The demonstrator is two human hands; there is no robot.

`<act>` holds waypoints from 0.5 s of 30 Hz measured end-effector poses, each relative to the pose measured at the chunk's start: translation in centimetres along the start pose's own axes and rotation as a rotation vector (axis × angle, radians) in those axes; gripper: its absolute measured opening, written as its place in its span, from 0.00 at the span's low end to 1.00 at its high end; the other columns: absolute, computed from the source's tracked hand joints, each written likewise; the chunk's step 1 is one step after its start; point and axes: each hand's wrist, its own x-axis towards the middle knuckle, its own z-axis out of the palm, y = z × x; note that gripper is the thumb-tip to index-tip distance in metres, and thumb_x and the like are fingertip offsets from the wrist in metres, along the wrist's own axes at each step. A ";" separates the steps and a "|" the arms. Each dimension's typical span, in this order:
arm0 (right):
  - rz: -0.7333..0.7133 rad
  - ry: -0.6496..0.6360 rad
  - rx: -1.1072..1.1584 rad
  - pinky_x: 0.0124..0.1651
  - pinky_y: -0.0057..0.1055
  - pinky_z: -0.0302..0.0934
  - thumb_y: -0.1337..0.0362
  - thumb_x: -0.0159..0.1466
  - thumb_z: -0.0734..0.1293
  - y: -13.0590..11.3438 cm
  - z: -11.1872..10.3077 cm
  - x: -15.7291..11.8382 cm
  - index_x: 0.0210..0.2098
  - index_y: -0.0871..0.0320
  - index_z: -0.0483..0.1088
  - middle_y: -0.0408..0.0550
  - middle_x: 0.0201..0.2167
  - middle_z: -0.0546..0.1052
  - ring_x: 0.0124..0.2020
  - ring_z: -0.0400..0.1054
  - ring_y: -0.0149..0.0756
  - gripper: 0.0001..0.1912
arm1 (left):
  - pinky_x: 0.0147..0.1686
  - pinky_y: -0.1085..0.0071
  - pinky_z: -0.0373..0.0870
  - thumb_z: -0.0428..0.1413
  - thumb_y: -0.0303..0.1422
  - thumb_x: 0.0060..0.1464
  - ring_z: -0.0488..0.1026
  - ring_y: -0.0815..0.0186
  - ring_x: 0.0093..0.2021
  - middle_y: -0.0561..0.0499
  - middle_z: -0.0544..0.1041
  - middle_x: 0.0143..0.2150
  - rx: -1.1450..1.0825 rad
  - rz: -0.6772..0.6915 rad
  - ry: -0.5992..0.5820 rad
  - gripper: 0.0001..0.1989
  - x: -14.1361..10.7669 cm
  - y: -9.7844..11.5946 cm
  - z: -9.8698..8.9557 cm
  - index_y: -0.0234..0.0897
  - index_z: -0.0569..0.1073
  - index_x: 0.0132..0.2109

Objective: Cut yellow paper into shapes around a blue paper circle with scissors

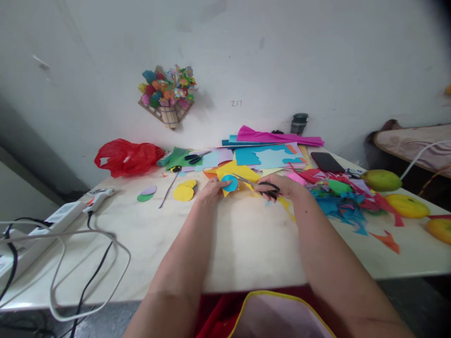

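Note:
My left hand (211, 190) pinches a blue paper circle (230, 183) laid over a piece of yellow paper (235, 168). In my right hand (282, 185) is a pair of black-handled scissors (268, 188), gripped by the handles. Their blades reach left over the yellow paper, close to the blue circle's edge. Left of my left hand, several yellow paper circles (183, 193) lie on the table (246, 249). Farther left rest a green circle (144, 197) and a lilac circle (149, 190), partly overlapping.
Coloured paper scraps (338, 202) are heaped at right, beside a black phone (327, 162) and yellow-green fruits (407, 205). Paper sheets (246, 155) and a second pair of scissors (197, 157) lie behind. A red plastic bag (125, 157), power strips (58, 220) and cables occupy the left.

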 end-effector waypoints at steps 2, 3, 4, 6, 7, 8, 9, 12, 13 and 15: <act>-0.017 -0.011 -0.010 0.16 0.23 0.53 0.60 0.60 0.70 0.0 -0.6 -0.5 0.22 0.61 0.70 0.46 0.15 0.73 0.12 0.60 0.25 0.14 | 0.45 0.57 0.81 0.75 0.25 0.35 0.84 0.50 0.40 0.43 0.84 0.33 -0.001 0.010 -0.012 0.17 0.0 -0.1 0.1 0.32 0.78 0.34; -0.018 -0.015 -0.018 0.16 0.23 0.52 0.59 0.60 0.71 0.1 -0.8 -0.7 0.22 0.61 0.70 0.46 0.15 0.74 0.12 0.60 0.25 0.14 | 0.45 0.56 0.81 0.75 0.25 0.34 0.84 0.50 0.39 0.43 0.84 0.33 -0.003 0.015 -0.019 0.18 0.0 -0.1 0.1 0.32 0.79 0.35; -0.017 -0.021 -0.027 0.15 0.24 0.51 0.59 0.60 0.72 0.2 -0.9 -0.8 0.22 0.61 0.70 0.47 0.16 0.75 0.12 0.61 0.25 0.15 | 0.45 0.56 0.81 0.75 0.26 0.33 0.84 0.51 0.39 0.44 0.84 0.34 -0.003 0.018 -0.025 0.19 0.0 -0.1 0.1 0.32 0.79 0.35; -0.015 -0.033 -0.043 0.14 0.24 0.48 0.57 0.59 0.72 0.3 -1.0 -0.7 0.24 0.60 0.70 0.48 0.17 0.76 0.12 0.62 0.27 0.15 | 0.44 0.56 0.81 0.75 0.26 0.33 0.83 0.52 0.38 0.44 0.84 0.34 0.007 0.019 -0.032 0.18 -0.1 -0.1 0.2 0.33 0.79 0.34; -0.018 -0.041 -0.049 0.14 0.24 0.47 0.56 0.59 0.73 0.4 -0.9 -0.6 0.25 0.60 0.71 0.48 0.18 0.77 0.13 0.63 0.27 0.15 | 0.44 0.57 0.81 0.75 0.26 0.33 0.83 0.52 0.37 0.44 0.85 0.34 0.015 0.017 -0.034 0.18 -0.1 0.0 0.2 0.33 0.79 0.34; -0.022 -0.052 -0.053 0.14 0.24 0.46 0.55 0.59 0.73 0.4 -0.8 -0.4 0.26 0.60 0.71 0.48 0.19 0.77 0.13 0.64 0.28 0.15 | 0.44 0.57 0.81 0.75 0.26 0.33 0.83 0.52 0.37 0.43 0.85 0.34 0.022 0.016 -0.034 0.18 -0.2 0.0 0.2 0.32 0.79 0.33; -0.025 -0.066 -0.058 0.14 0.24 0.45 0.54 0.59 0.73 0.4 -0.7 -0.3 0.27 0.60 0.71 0.49 0.19 0.78 0.14 0.65 0.28 0.16 | 0.44 0.57 0.81 0.75 0.26 0.34 0.83 0.52 0.37 0.43 0.85 0.35 0.025 0.017 -0.032 0.17 -0.2 0.0 0.2 0.32 0.78 0.33; -0.007 -0.112 -0.071 0.14 0.24 0.44 0.50 0.58 0.74 0.3 -0.3 -0.2 0.29 0.60 0.71 0.48 0.19 0.78 0.14 0.67 0.29 0.19 | 0.46 0.58 0.80 0.75 0.26 0.34 0.83 0.52 0.39 0.42 0.84 0.34 0.031 0.023 -0.007 0.17 -0.2 0.0 0.2 0.31 0.79 0.33; -0.001 -0.121 -0.069 0.14 0.24 0.45 0.48 0.58 0.74 0.3 -0.2 -0.1 0.29 0.60 0.71 0.48 0.19 0.78 0.14 0.66 0.29 0.20 | 0.46 0.59 0.80 0.75 0.25 0.35 0.83 0.53 0.39 0.42 0.84 0.34 0.033 0.024 0.006 0.17 -0.2 -0.1 0.1 0.31 0.79 0.33; -0.005 -0.127 -0.053 0.15 0.25 0.46 0.47 0.57 0.74 0.4 -0.1 -0.1 0.30 0.59 0.71 0.48 0.19 0.78 0.13 0.65 0.29 0.21 | 0.45 0.60 0.79 0.75 0.25 0.35 0.82 0.55 0.36 0.43 0.83 0.32 0.010 0.029 0.027 0.16 0.0 -0.2 0.0 0.31 0.79 0.32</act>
